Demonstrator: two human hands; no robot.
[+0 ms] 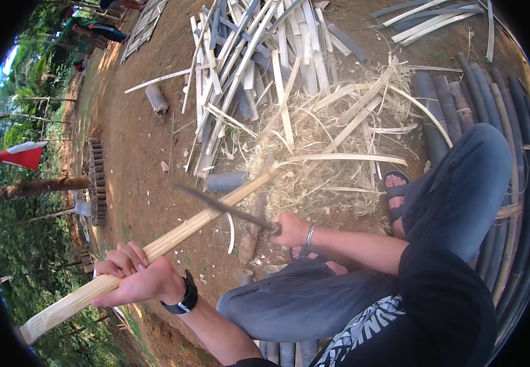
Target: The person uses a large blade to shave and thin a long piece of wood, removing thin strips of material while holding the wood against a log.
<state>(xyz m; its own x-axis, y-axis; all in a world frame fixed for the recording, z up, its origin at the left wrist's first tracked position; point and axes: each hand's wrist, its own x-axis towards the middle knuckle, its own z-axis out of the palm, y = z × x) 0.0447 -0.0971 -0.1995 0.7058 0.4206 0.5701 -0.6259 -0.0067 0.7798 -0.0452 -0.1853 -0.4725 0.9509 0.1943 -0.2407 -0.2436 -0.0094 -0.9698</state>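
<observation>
My left hand is wrapped round a long split bamboo strip near its lower left end. The strip slants up and to the right, its far end over a heap of shavings. My right hand grips a long dark-bladed knife, whose handle is mostly hidden in my fist. Its blade lies across the strip's middle, pointing up and left; I cannot tell whether it touches. A short log rests on the ground below the far part of the strip.
Beyond the shavings lies a big pile of split bamboo. Dark bamboo poles run along the right, beside my bent knee. A short bamboo piece lies on the dirt. A red and white flag hangs at far left; a person is behind.
</observation>
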